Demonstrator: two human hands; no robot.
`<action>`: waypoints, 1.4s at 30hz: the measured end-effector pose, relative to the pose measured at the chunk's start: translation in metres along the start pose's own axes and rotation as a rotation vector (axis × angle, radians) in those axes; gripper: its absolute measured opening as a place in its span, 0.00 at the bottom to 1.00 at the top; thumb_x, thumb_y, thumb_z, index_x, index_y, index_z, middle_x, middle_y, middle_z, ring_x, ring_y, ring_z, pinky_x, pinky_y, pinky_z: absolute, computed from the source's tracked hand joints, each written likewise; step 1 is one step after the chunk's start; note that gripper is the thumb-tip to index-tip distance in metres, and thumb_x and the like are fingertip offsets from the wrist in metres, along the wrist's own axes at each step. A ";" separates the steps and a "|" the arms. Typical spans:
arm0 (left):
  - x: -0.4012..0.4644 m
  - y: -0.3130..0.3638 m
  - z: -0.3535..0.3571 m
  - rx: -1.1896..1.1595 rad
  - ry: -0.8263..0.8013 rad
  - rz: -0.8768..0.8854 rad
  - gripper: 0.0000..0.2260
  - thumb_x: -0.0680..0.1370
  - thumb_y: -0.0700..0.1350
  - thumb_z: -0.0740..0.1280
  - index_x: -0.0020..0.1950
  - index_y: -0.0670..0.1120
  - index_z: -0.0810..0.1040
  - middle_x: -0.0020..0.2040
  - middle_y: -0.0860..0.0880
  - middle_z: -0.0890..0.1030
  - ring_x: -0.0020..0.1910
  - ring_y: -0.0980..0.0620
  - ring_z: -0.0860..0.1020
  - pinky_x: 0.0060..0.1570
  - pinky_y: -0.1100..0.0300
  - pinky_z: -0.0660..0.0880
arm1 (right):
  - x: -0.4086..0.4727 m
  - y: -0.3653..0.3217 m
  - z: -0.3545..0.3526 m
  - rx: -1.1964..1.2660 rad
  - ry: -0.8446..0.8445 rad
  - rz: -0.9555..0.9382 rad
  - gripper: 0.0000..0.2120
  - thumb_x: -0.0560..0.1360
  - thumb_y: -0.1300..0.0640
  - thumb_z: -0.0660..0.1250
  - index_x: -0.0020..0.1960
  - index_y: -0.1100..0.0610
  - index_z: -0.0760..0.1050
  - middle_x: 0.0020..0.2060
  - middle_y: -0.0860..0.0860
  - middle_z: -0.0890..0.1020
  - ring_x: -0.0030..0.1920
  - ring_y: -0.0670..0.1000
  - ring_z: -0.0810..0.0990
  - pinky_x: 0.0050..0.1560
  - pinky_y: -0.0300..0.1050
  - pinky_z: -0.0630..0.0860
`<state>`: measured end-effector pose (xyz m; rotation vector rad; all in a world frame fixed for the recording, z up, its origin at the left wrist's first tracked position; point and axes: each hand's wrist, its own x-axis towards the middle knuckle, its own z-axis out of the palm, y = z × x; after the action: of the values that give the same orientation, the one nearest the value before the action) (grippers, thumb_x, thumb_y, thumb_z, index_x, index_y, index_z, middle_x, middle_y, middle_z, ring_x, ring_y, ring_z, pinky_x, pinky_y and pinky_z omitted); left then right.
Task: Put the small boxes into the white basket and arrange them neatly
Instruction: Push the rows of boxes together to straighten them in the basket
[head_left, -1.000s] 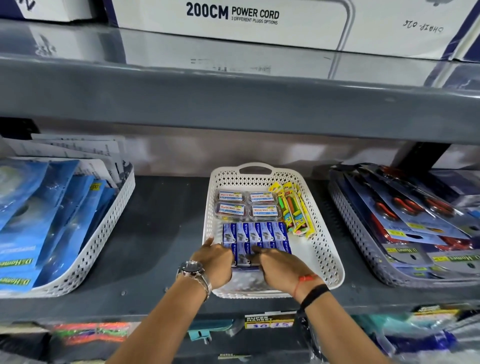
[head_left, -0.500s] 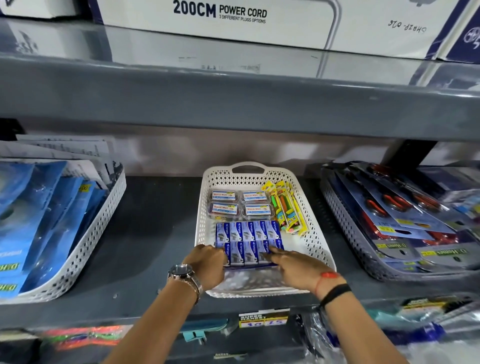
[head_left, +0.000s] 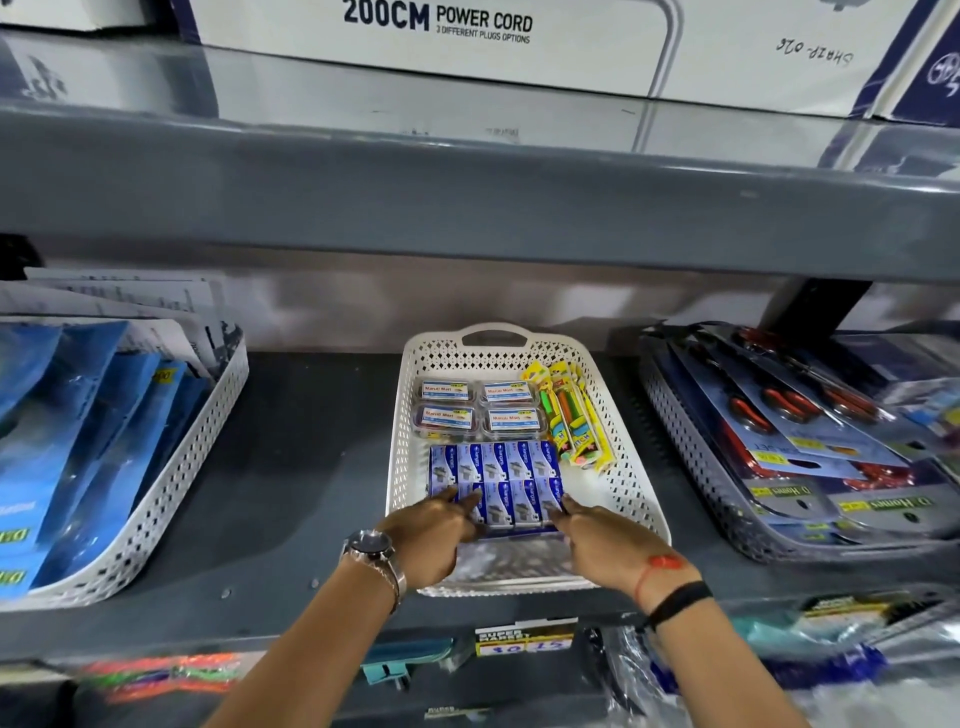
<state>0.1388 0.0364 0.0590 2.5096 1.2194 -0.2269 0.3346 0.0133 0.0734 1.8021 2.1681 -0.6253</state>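
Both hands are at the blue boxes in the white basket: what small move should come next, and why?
Probably nudge the near row of blue boxes back against the far row. The left hand and right hand already flank it, and the white basket has bare floor to its right.

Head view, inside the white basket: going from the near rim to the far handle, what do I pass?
Near rim of the white basket → left hand and right hand → block of small blue boxes → four clear labelled tubs → far handle.
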 end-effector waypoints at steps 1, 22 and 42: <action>0.001 0.001 -0.001 -0.017 -0.009 -0.013 0.30 0.72 0.26 0.54 0.68 0.51 0.66 0.75 0.49 0.51 0.73 0.45 0.53 0.55 0.56 0.75 | 0.000 0.000 0.000 0.007 -0.004 0.000 0.29 0.75 0.70 0.49 0.74 0.54 0.51 0.76 0.54 0.47 0.66 0.57 0.70 0.31 0.33 0.64; 0.025 -0.010 -0.003 -1.228 0.305 -0.529 0.15 0.81 0.48 0.51 0.57 0.40 0.70 0.42 0.43 0.71 0.44 0.40 0.75 0.48 0.44 0.72 | 0.033 0.013 -0.001 0.594 0.121 0.215 0.14 0.79 0.60 0.58 0.63 0.62 0.68 0.59 0.59 0.76 0.58 0.56 0.76 0.62 0.49 0.73; 0.020 -0.006 -0.009 -0.699 0.125 -0.414 0.36 0.73 0.41 0.68 0.72 0.43 0.49 0.71 0.41 0.61 0.61 0.46 0.71 0.58 0.58 0.69 | 0.041 0.018 0.001 0.510 0.098 0.019 0.47 0.67 0.46 0.72 0.75 0.54 0.45 0.75 0.53 0.53 0.74 0.54 0.54 0.73 0.48 0.53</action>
<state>0.1470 0.0578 0.0598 1.6850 1.5300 0.2307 0.3435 0.0505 0.0512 2.1270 2.1877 -1.1967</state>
